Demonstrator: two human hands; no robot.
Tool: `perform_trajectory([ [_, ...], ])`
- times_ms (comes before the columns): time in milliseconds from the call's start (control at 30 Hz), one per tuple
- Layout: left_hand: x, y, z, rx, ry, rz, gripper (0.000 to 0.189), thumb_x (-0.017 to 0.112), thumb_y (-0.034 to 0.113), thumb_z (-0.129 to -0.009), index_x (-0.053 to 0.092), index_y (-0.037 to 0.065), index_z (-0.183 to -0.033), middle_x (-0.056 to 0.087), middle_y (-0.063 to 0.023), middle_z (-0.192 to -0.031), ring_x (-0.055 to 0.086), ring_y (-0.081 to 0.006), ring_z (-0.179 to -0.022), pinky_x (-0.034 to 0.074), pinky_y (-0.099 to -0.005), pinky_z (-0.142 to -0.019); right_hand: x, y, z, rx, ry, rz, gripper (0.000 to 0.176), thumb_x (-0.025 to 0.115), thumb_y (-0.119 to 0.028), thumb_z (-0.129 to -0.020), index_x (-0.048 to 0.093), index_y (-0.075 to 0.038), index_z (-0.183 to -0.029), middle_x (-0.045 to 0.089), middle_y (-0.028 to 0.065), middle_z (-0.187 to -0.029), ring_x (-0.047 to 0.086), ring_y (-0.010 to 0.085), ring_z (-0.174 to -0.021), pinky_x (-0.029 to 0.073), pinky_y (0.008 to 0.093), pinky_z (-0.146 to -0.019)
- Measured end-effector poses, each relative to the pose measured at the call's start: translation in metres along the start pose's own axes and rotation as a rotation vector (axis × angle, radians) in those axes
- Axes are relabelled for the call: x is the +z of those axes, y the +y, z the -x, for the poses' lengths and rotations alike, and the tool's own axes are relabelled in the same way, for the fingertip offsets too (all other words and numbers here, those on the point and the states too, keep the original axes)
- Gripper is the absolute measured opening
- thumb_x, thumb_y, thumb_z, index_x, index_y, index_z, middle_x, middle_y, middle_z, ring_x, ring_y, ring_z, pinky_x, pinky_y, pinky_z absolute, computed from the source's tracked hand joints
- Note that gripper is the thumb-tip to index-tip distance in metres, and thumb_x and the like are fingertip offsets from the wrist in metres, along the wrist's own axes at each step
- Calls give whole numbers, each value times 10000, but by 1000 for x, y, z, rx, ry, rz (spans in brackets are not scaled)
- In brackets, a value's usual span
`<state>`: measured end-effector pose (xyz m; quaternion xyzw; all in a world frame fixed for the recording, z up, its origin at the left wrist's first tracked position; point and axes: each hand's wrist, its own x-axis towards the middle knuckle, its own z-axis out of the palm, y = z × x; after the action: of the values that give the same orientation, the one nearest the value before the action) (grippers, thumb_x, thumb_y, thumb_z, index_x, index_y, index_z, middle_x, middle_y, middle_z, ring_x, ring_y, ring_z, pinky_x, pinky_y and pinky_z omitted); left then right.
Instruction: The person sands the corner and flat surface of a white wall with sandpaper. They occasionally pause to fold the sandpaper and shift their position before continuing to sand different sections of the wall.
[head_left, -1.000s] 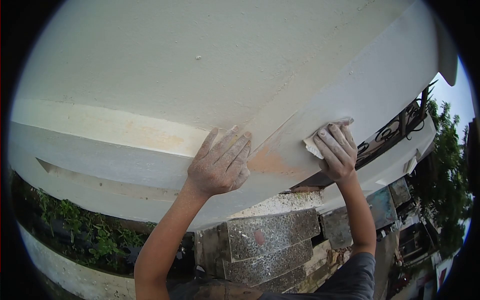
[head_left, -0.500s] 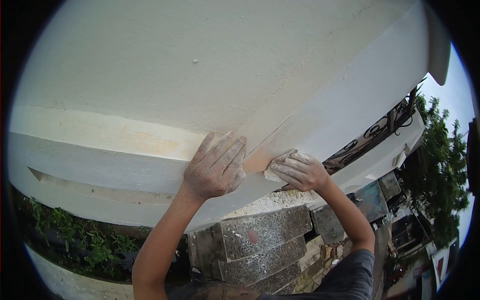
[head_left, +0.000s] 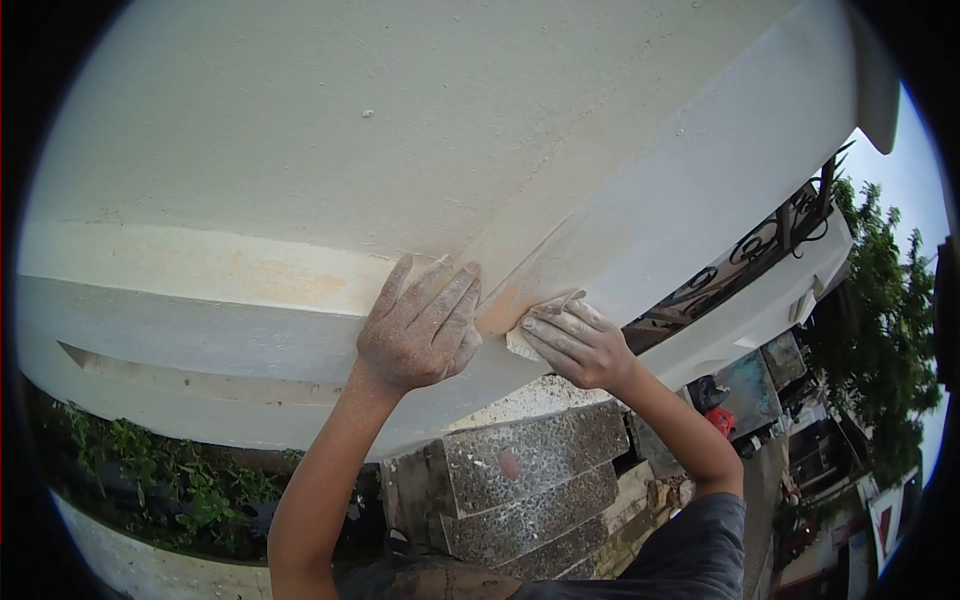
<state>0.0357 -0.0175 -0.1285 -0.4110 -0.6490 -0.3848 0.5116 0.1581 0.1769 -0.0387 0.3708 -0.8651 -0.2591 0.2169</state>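
Off-white paint covers the broad wall (head_left: 400, 120), and a peach-coloured patch (head_left: 497, 312) is exposed between the two hands. A pale folded sheet (head_left: 517, 342) is gripped in the right hand (head_left: 575, 345), pressed against the wall at the patch's right edge; most of the sheet is hidden by the fingers, and part of the patch may be covered too. The left hand (head_left: 415, 335) is laid open just left of the patch, its fingers extended and slightly parted; whether anything is held under the palm cannot be told. Both hands are coated with pale dust.

By the left hand, the end of a cream ledge (head_left: 200, 265) is blocked from sight. Below the ledge, a long recess (head_left: 200, 375) is set into the wall. Beyond the right hand, a dark scrolled metal railing (head_left: 785, 232) is seen, with a leafy tree (head_left: 880, 320) farther out. Beneath the arms, speckled slabs (head_left: 540, 480) are laid in steps, partly screened by the right forearm and the dark sleeve (head_left: 690, 545). A red object (head_left: 720, 420) is partly masked by that forearm. At lower left, green plants (head_left: 205, 500) are bordered by a low wall (head_left: 120, 555).
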Motion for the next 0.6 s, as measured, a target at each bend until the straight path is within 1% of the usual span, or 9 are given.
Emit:
perform_trajectory([
  [33, 0, 0, -1, -11, 16, 12, 284, 508, 116, -662, 654, 92, -905, 643, -31, -1019, 592, -191, -987, 345, -456, -988, -4, 8, 2, 13, 40, 43, 238, 630, -117, -684, 659, -59, -913, 641, 61, -1018, 592, 242, -985, 441, 405, -894],
  [100, 1, 1, -1, -9, 26, 7, 283, 506, 117, -662, 654, 92, -902, 642, -33, -1020, 592, -190, -985, 344, -457, -989, -25, 33, -2, 39, 119, 121, 231, 616, -125, -699, 659, -58, -917, 642, 70, -1015, 588, 247, -997, 436, 415, -902],
  [133, 1, 1, 0, -8, 25, 8, 282, 505, 118, -663, 654, 91, -900, 642, -34, -1020, 592, -190, -984, 344, -457, -990, -43, 38, -12, 184, 295, 230, 226, 595, -122, -713, 658, -53, -919, 641, 79, -1011, 582, 248, -1012, 436, 431, -898],
  [233, 1, 1, -1, -15, 29, -7, 279, 500, 128, -671, 654, 95, -902, 639, -33, -1027, 592, -189, -982, 338, -459, -995, -16, 20, -9, 236, 333, 201, 222, 578, -108, -717, 656, -56, -918, 639, 89, -1004, 578, 243, -1019, 449, 426, -881],
  [267, 0, 1, -1, 0, 3, -9, 276, 505, 160, -697, 651, 99, -924, 630, -33, -1048, 578, -190, -1006, 337, -457, -999, -6, 8, -4, 84, 125, 47, 225, 577, -112, -722, 650, -62, -929, 636, 82, -1011, 583, 237, -1001, 457, 426, -865],
  [333, -1, -1, 2, 20, -38, -32, 279, 516, 224, -750, 645, 105, -967, 612, -34, -1091, 549, -190, -1056, 334, -452, -1009, -14, 20, -2, 13, 88, 71, 230, 588, -100, -713, 646, -59, -932, 635, 78, -1014, 586, 237, -990, 459, 431, -856],
  [367, -1, -2, 1, 14, -22, -26, 279, 508, 196, -732, 646, 101, -955, 619, -33, -1074, 561, -194, -1035, 332, -456, -1006, -15, 24, -1, -22, 70, 80, 233, 594, -94, -709, 644, -58, -933, 634, 76, -1016, 588, 237, -984, 460, 433, -851],
  [433, -1, 0, 0, 8, -1, -1, 286, 491, 142, -697, 650, 91, -930, 633, -32, -1039, 587, -200, -992, 328, -465, -1000, -7, 20, -4, -28, 51, 23, 225, 608, -92, -702, 649, -55, -920, 636, 80, -1015, 583, 251, -997, 458, 436, -856],
  [600, -2, 0, 0, 8, -24, 6, 283, 477, 146, -722, 648, 94, -942, 631, -37, -1043, 584, -203, -999, 327, -468, -1000, 2, -1, -6, -36, -20, -101, 205, 645, -88, -686, 659, -49, -887, 641, 89, -1013, 572, 285, -1030, 453, 443, -866],
])
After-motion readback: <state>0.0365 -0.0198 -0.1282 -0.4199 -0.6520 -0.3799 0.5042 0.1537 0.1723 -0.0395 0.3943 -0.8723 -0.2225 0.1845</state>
